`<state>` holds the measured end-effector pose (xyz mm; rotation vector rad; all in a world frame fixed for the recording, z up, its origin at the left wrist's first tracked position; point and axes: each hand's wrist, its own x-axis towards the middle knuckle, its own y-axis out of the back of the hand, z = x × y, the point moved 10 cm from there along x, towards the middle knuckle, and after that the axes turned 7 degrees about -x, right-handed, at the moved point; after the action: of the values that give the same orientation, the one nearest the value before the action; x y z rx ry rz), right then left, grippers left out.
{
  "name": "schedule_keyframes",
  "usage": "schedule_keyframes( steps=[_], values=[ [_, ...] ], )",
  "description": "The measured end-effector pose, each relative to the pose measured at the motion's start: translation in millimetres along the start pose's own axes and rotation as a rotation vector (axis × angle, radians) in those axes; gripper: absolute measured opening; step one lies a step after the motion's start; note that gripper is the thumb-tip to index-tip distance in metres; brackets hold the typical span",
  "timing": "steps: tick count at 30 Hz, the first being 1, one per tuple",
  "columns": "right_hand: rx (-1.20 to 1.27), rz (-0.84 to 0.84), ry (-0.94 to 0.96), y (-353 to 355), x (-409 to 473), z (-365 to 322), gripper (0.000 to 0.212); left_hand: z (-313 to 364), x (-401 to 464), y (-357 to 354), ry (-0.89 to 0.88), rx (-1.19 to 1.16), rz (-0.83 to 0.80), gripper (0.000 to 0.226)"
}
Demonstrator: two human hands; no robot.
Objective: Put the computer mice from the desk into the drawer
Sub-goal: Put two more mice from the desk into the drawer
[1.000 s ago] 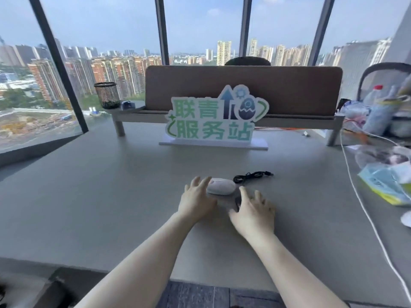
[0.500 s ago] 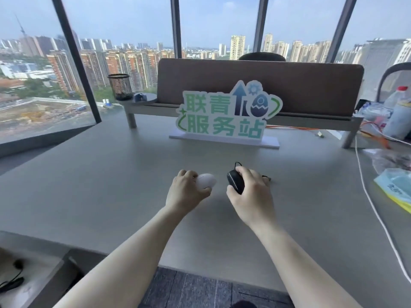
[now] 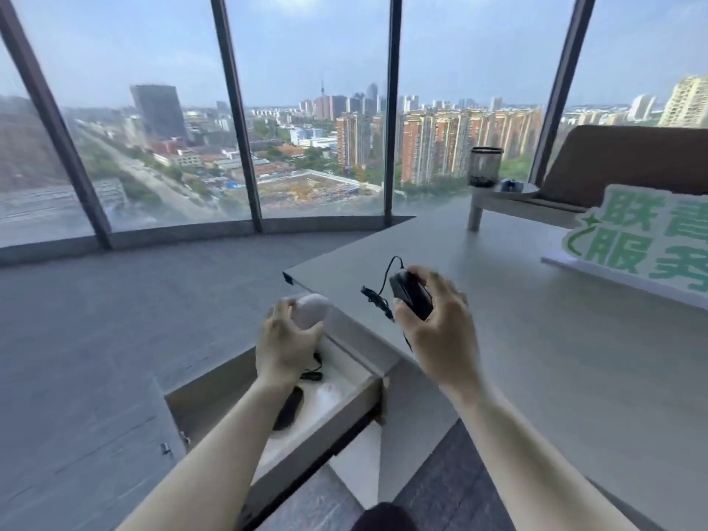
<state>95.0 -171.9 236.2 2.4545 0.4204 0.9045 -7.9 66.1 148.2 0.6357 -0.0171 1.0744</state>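
My left hand (image 3: pixel 285 348) grips a white mouse (image 3: pixel 312 309) and holds it in the air above the open drawer (image 3: pixel 337 415) at the desk's left end. My right hand (image 3: pixel 440 327) grips a black wired mouse (image 3: pixel 410 295) over the desk's left edge; its black cable (image 3: pixel 377 297) loops and dangles to the left of the hand. Inside the pale drawer lie a dark mouse (image 3: pixel 288 410), partly hidden by my left forearm, and a coiled black cable (image 3: pixel 312 373).
The grey desk (image 3: pixel 574 358) stretches to the right. A green and white sign (image 3: pixel 647 239) stands on it, with a low shelf (image 3: pixel 509 201) carrying a mesh pen cup (image 3: pixel 485 165) behind. Tall windows and grey floor fill the left side.
My view has swung left to the desk's end. Both hands have lifted the mice off the desk and carried them left, the white one now over the open drawer.
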Motion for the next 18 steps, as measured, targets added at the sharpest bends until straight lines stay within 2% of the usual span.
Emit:
schedule_keyframes(
  steps=[3, 8, 14, 18],
  values=[
    [0.049, -0.133, -0.001, -76, -6, -17, 0.046, -70, 3, 36, 0.164, 0.139, 0.018, 0.057],
    [0.061, -0.328, -0.086, -191, -25, -13, 0.05, -168, -2, 47, 0.408, 0.316, -0.098, 0.063],
    [-0.014, -0.59, -0.213, -302, -66, 20, 0.041, -233, 2, 29, 0.554, 0.54, -0.258, 0.055],
    [-0.172, -0.818, -0.23, -362, -99, 45, 0.05, -264, 2, 4, 0.636, 0.622, -0.389, 0.049]
  ],
)
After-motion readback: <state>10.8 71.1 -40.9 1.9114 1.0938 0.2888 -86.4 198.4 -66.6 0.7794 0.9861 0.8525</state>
